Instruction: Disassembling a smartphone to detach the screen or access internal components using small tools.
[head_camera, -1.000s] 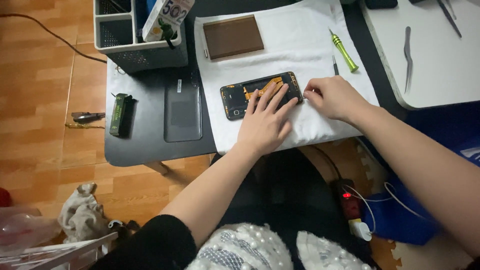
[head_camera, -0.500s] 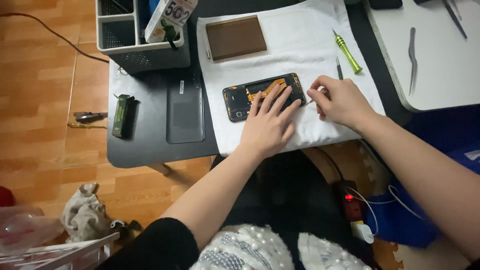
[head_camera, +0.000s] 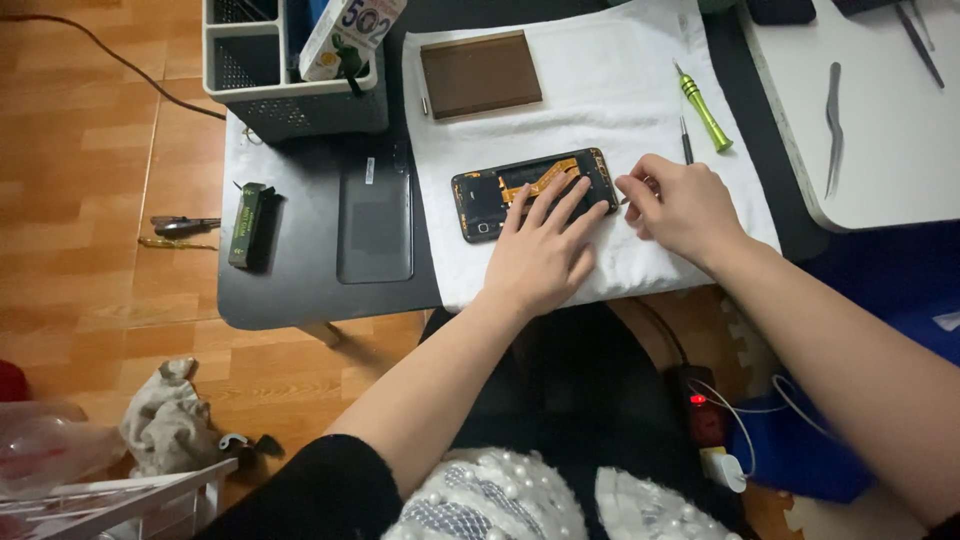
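An opened phone (head_camera: 530, 190) lies on a white cloth (head_camera: 600, 100), its back off and an orange flex cable showing. The left hand (head_camera: 540, 250) rests flat on the phone, fingers spread over its lower edge. The right hand (head_camera: 680, 205), just right of the phone, is closed in a pinch on a thin tool at the phone's right end. Beyond the phone lies a brown plate (head_camera: 480, 73); right of it, a green screwdriver (head_camera: 703, 105); left of it, a dark glass panel (head_camera: 375, 215).
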